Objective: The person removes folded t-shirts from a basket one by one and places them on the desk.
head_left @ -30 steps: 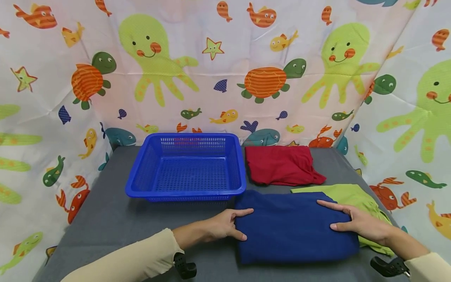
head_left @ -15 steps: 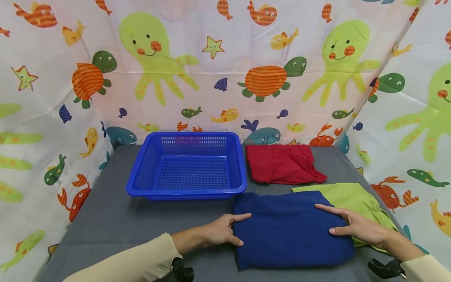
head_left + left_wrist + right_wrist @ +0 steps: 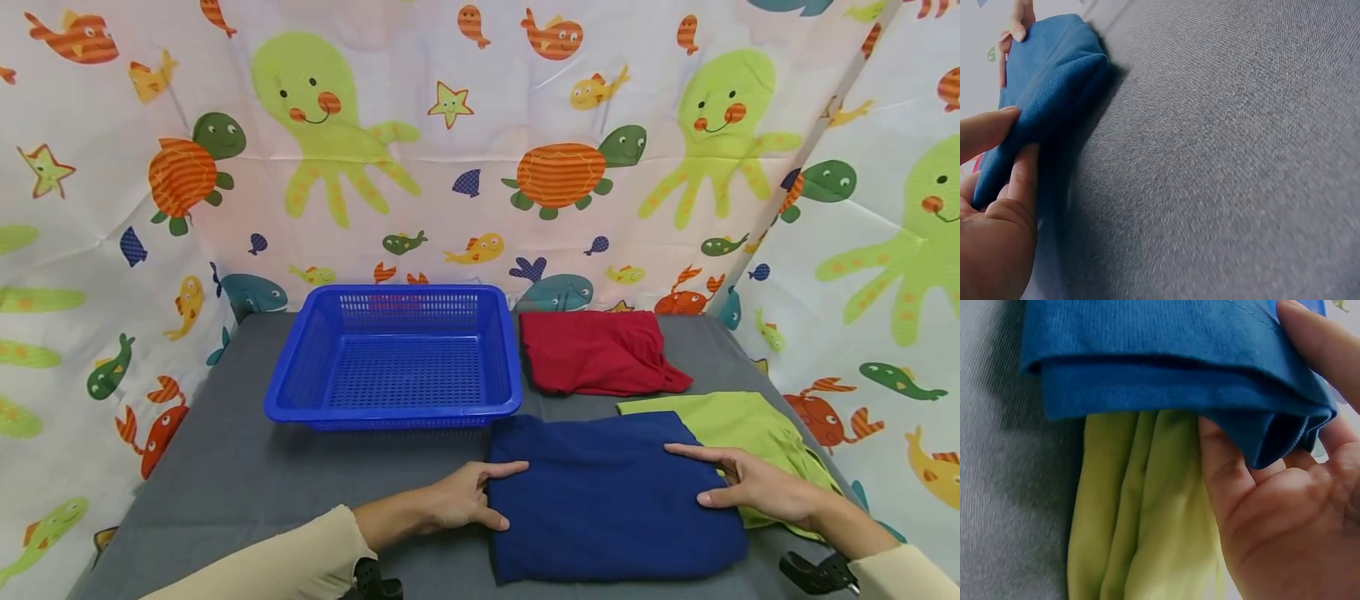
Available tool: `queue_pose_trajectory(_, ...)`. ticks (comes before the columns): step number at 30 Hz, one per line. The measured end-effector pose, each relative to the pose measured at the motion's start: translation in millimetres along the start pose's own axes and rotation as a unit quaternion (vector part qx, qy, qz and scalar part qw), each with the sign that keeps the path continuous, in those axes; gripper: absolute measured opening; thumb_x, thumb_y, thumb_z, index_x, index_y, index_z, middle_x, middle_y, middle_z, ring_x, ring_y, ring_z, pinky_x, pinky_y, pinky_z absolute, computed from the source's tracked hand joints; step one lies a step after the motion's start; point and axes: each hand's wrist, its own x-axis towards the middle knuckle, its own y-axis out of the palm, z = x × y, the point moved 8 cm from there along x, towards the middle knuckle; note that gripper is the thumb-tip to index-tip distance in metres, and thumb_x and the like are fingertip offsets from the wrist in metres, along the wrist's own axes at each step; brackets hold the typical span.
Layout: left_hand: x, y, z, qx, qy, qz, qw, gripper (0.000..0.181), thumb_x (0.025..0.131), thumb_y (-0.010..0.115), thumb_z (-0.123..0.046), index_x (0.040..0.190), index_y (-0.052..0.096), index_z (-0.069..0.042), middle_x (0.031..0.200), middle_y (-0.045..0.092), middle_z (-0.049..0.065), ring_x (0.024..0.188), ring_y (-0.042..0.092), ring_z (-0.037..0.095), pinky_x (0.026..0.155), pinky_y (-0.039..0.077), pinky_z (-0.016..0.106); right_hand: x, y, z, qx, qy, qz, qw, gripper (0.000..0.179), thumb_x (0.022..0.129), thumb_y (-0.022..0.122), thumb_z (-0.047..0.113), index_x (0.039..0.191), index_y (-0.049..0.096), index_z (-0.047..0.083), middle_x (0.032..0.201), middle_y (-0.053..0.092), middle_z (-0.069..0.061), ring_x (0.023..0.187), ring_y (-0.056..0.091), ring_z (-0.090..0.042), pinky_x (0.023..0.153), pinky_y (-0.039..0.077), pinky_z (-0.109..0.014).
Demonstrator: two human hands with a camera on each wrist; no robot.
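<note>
A folded blue garment (image 3: 607,500) lies flat between my two hands, its left part over the grey table and its right part overlapping a lime-green garment (image 3: 735,425). My left hand (image 3: 461,497) grips its left edge, index finger and thumb on top; the left wrist view shows other fingers (image 3: 1022,178) under the fold. At the right edge my right hand (image 3: 776,483) pinches the cloth, thumb and index above. From the right wrist, layered hems of the blue garment (image 3: 1147,387) show raised over the green cloth (image 3: 1147,512), with fingers tucked underneath.
A blue perforated plastic basket (image 3: 405,408) stands at the back left, just beyond the blue garment's left corner. Beside it, a folded red garment (image 3: 600,354) lies near the back. A sea-animal printed curtain (image 3: 450,167) encloses the grey table (image 3: 240,483).
The blue garment has shifted slightly left and nearer to me, both hands moving along with it. The basket, the red garment and the green garment have stayed in place.
</note>
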Motion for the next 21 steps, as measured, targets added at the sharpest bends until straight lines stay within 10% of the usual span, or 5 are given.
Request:
queue_pose_trajectory(10, -8.1, -2.8, 3.2, -0.005, -0.011, 0.012, 0.9999, 0.081, 0.086, 0.070, 0.012, 0.156, 0.041, -0.017, 0.139, 0.062, 0.006, 0.051, 0.027, 0.005, 0.065, 0.044, 0.018, 4.0, 10, -3, 0.055, -0.001, 0.024, 0.9982, 0.065, 0.104, 0.048, 0.002, 0.162, 0.017, 0.004, 0.150, 0.037, 0.029, 0.133, 0.043, 0.014, 0.104, 0.046, -0.016)
queue_pose_trajectory(17, -6.4, -9.4, 2.8, 0.000, -0.005, 0.006, 1.0000, 0.078, 0.086, 0.070, 0.012, 0.154, 0.045, -0.018, 0.152, 0.052, 0.010, 0.068, 0.049, 0.005, 0.077, 0.049, 0.018, 8.7, 12, -6, 0.062, -0.009, 0.032, 0.9975, 0.065, 0.104, 0.049, 0.001, 0.161, 0.018, 0.003, 0.152, 0.040, 0.024, 0.135, 0.047, 0.009, 0.104, 0.048, -0.018)
queue_pose_trajectory(21, -4.7, -11.4, 4.8, 0.012, 0.000, 0.005, 0.9999, 0.076, 0.087, 0.070, 0.010, 0.153, 0.046, -0.017, 0.151, 0.052, 0.011, 0.055, 0.030, 0.006, 0.066, 0.041, 0.019, 11.0, 12, -10, 0.068, 0.001, 0.043, 0.9968, 0.066, 0.104, 0.049, 0.000, 0.161, 0.016, 0.002, 0.151, 0.043, 0.026, 0.135, 0.048, 0.008, 0.105, 0.047, -0.017)
